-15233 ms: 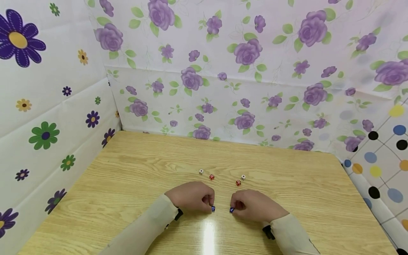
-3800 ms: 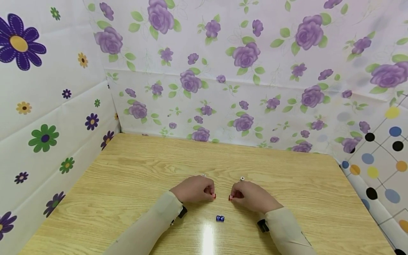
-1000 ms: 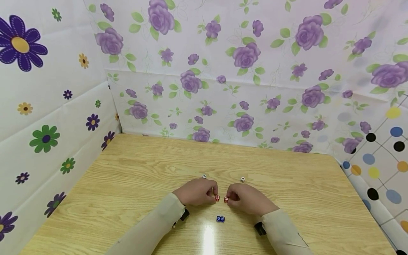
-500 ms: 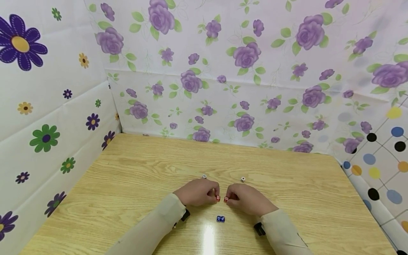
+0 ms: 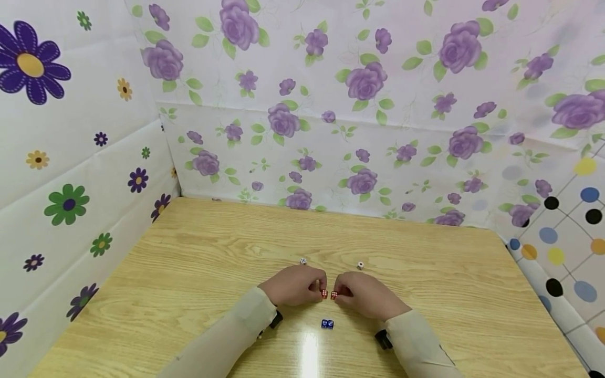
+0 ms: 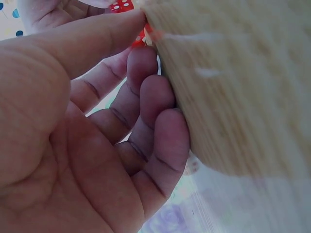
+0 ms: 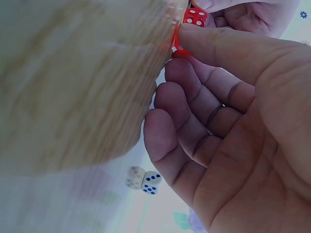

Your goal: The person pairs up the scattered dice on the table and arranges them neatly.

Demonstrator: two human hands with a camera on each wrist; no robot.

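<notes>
Just right of the table's middle, my left hand (image 5: 295, 286) pinches a red die (image 5: 324, 294) between thumb and forefinger. Facing it, my right hand (image 5: 371, 295) pinches a second red die (image 5: 334, 295) in the same way. White pips show on both, and a narrow gap parts them in the head view. The other fingers of each hand curl toward the tabletop. In the right wrist view the left hand's red die (image 7: 196, 17) appears beyond my right thumb. Nearer the front, two blue dice (image 5: 327, 324) stand side by side, touching.
Behind my left hand lies a white die (image 5: 303, 261); another white die (image 5: 361, 265) lies behind my right hand. The wooden table (image 5: 212, 252) meets flower-printed cloth (image 5: 321, 157) at the back and left. Dotted cloth (image 5: 567, 262) hangs at the right.
Since a second ago the red dice have drawn slightly closer together. The blue dice, pinched apart in the earliest frame, now stand paired. Both hands have since moved to the red dice.
</notes>
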